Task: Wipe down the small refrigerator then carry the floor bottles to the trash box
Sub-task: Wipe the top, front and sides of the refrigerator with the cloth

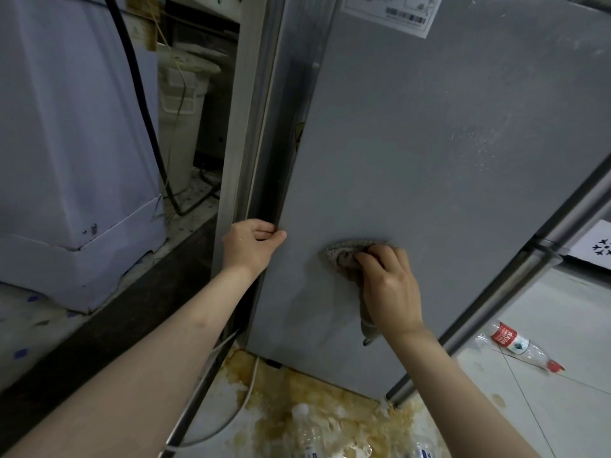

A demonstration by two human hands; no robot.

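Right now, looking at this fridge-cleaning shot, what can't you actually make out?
- Head view: the white label on the refrigerator is cut by the top edge, its print too small to read.
- Two clear bottles on the stained floor run off the bottom edge.
- The right hand covers most of the grey cloth.

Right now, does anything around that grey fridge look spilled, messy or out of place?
Yes. A yellow-brown crusty stain spreads over the floor at the grey refrigerator's base. Clear plastic bottles lie there, and a red-labelled plastic bottle lies on its side on the white tiles to the right.
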